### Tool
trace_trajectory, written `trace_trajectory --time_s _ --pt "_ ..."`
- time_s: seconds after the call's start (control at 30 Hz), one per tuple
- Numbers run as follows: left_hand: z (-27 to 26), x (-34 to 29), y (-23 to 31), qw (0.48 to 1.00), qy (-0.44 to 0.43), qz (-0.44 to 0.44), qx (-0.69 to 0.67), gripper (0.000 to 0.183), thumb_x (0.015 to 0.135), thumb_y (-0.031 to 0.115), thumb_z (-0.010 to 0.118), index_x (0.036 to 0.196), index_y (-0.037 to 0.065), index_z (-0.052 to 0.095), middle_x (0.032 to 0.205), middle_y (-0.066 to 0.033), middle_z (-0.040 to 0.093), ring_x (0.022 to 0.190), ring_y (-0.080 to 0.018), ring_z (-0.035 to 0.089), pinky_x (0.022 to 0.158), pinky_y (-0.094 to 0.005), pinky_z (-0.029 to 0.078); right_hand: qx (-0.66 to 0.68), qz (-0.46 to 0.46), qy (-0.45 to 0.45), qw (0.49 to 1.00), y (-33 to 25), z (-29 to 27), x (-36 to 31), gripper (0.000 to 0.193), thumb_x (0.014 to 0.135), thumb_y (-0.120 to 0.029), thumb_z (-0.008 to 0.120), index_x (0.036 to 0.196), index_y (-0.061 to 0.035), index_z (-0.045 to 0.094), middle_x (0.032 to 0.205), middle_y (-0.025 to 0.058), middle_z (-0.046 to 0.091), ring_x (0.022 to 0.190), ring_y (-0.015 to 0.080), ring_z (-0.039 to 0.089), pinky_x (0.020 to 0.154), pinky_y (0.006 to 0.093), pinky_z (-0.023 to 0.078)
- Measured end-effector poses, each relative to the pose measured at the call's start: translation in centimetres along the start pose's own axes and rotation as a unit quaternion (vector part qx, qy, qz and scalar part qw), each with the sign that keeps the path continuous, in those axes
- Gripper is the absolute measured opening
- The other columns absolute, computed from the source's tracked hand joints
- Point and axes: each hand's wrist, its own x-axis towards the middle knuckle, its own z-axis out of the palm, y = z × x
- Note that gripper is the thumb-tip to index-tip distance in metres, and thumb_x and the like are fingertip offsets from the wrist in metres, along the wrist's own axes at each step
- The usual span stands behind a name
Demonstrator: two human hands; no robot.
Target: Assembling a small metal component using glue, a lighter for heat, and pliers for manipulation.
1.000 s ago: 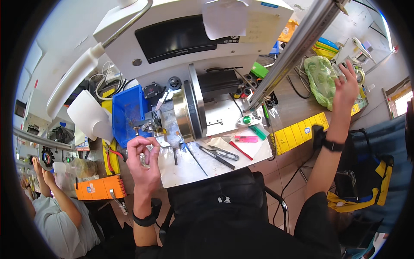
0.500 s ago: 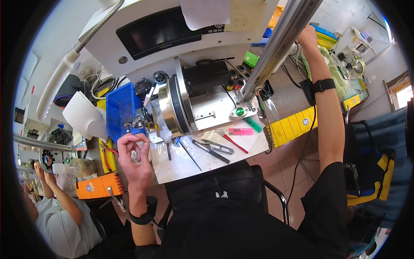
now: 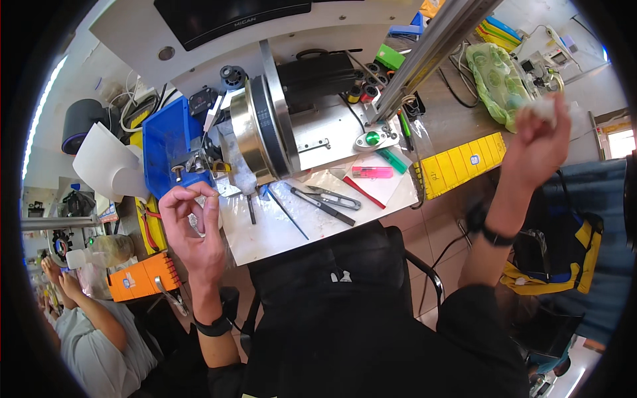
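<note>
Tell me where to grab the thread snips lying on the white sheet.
Probably take the thread snips across the dark handle end, coming straight down from above. They lie flat on the white sheet with the narrow blade end toward the machine, and a thin dark rod lies close on the left.

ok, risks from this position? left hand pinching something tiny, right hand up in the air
1. The left hand pinches a very small part at its fingertips, off the edge of the white work sheet; if it slips, it likely falls to the floor.
2. The right hand, raised and blurred, holds something white; bringing it back could clip the slanted metal rail.
3. The snips lie loose near the sheet's edge.
</note>
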Motion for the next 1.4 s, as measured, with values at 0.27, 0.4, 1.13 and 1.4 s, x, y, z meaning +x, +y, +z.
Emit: trace_trajectory --time_s 0.27,0.4,1.13,1.4 --pt "-0.4 -0.1 -0.4 1.000 -0.001 0.002 0.002 0.030 0.089 -0.009 0.063 0.110 0.005 0.047 0.101 -0.0096 0.065 0.070 -0.0053 0.045 0.060 -0.0186 0.035 0.069 0.439 -0.122 0.887 0.6 4.6 -17.1 0.068 0.102 -0.062 0.034 0.107 0.0008 0.058 0.075 0.0082 0.061 0.056 0.0160 0.054 0.046 0.0281 0.042" --pt "0.2 -0.3 -1.1 0.999 0.001 0.001 -0.036 0.031 0.088 -0.008 0.066 0.108 0.004 0.047 0.100 -0.0092 0.068 0.061 -0.0041 0.041 0.053 -0.0190 0.033 0.030 0.303 -0.246 0.920 1.2 6.8 -19.8 0.084 0.096 -0.073 0.034 0.112 0.0049 0.058 0.085 0.0148 0.066 0.071 0.0262 0.063 0.052 0.0350 0.049" --pt "-0.5 -0.4 -1.6 0.994 -0.004 -0.026 -0.107 0.035 0.088 -0.010 0.065 0.110 0.005 0.042 0.098 -0.0119 0.067 0.058 -0.0020 0.033 0.054 -0.0160 0.028 -0.046 0.120 -0.244 0.961 5.7 11.7 -22.0 0.067 0.096 -0.053 0.041 0.089 0.0079 0.068 0.086 0.0205 0.070 0.082 0.0270 0.068 0.080 0.0356 0.051" --pt "-0.4 -0.3 -1.6 0.993 -0.006 -0.018 -0.115 0.034 0.088 -0.011 0.064 0.109 0.005 0.042 0.099 -0.0135 0.066 0.059 -0.0023 0.033 0.055 -0.0156 0.029 -0.086 0.125 -0.242 0.958 5.7 11.8 -21.9 0.072 0.092 -0.060 0.041 0.093 0.0062 0.069 0.088 0.0186 0.071 0.080 0.0277 0.069 0.073 0.0372 0.055"
